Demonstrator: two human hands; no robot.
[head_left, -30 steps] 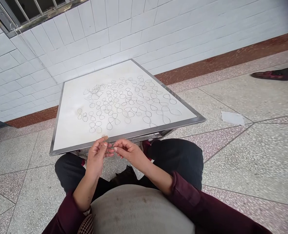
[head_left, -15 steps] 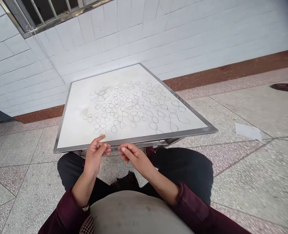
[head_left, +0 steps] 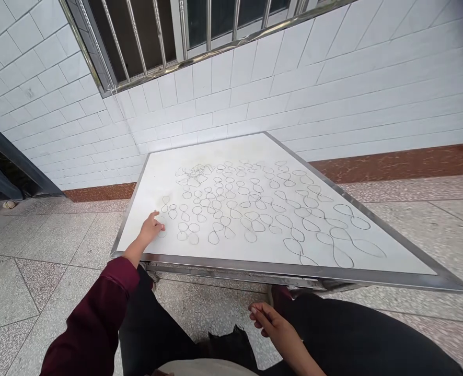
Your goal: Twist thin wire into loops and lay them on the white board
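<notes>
Many thin dark wire loops, several twisted into figure-eights (head_left: 294,239), lie spread over a white board (head_left: 216,149) with a metal edge. Toward the board's back left is a tangled heap of wire pieces (head_left: 195,175). My left hand (head_left: 150,228) is over the board's left part, fingers apart, beside a small loop (head_left: 162,234) at its fingertips. Off the board's front edge, above my lap, my right hand (head_left: 268,321) has thumb and forefinger pinched together; anything between them is too small to make out.
Behind the board stands a white tiled wall (head_left: 200,107) with a barred window (head_left: 169,36) at upper left. A dark doorway (head_left: 12,156) is at far left. My legs are below the front metal edge (head_left: 223,263); the floor is speckled stone.
My hands, together before the board's front edge earlier, are now apart. The left has reached onto the board and opened; the right is lower over my lap. The view has shifted left.
</notes>
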